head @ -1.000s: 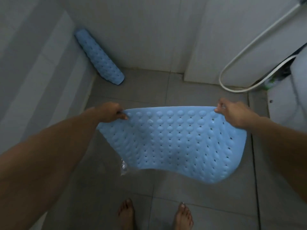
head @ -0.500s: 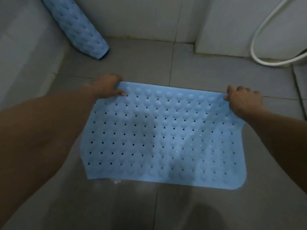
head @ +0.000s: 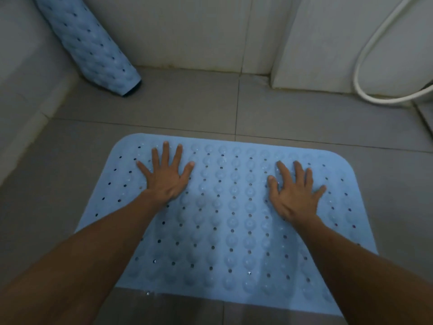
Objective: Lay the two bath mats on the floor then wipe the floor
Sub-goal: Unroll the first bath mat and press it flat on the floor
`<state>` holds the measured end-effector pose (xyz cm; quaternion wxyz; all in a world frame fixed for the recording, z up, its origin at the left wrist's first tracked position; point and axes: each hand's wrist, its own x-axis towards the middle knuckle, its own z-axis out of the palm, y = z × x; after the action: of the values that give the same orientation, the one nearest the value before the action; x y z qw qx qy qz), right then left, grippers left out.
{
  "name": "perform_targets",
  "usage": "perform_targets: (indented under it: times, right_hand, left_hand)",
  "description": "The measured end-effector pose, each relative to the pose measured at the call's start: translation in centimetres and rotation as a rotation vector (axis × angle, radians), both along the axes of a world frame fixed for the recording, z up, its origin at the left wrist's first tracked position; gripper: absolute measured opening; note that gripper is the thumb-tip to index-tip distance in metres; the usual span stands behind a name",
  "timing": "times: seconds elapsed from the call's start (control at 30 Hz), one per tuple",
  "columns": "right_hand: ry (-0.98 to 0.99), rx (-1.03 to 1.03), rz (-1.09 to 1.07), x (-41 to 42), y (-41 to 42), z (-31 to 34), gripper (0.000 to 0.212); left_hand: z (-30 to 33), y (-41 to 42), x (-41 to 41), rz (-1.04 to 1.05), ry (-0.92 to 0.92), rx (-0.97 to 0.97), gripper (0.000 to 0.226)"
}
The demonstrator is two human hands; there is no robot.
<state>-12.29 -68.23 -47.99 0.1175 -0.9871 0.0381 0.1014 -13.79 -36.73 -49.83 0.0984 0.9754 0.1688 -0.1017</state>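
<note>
I've let go: left hand (head: pixel 167 178) and right hand (head: pixel 295 193) now press flat, fingers spread, on the mat (head: pixel 225 221); the roll (head: pixel 93 46) beyond it comes next.

A dim bathroom corner with a floor (head: pixel 187 109) of large grey tiles, thin dark grout lines crossing it. Pale tiled walls (head: pixel 187 31) rise at the far edge, with a grimy seam where they meet the floor. At the far right a white panel (head: pixel 323 43) juts forward from the wall, and a white hose (head: pixel 365 55) loops down in front of it. The light is weak and bluish
</note>
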Motion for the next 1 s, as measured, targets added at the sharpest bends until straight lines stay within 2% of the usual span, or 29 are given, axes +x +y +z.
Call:
perform_targets:
  times: [0.17, 0.5, 1.0]
  right_hand:
    - [-0.016, -0.019, -0.032, 2.1, 0.0, -2.0, 0.056]
    - [-0.061, -0.001, -0.101, 12.1, -0.3, -1.7, 0.058]
    - [-0.073, -0.037, -0.084, 13.3, -0.4, -1.6, 0.054]
  left_hand:
    - [-1.3, 0.4, 2.2, 0.013, -0.075, 0.044, 0.07]
    - [-1.6, 0.2, 13.8, -0.006, -0.118, 0.033, 0.069]
    - [-1.1, -0.4, 14.4, 0.028, -0.137, 0.013, 0.064]
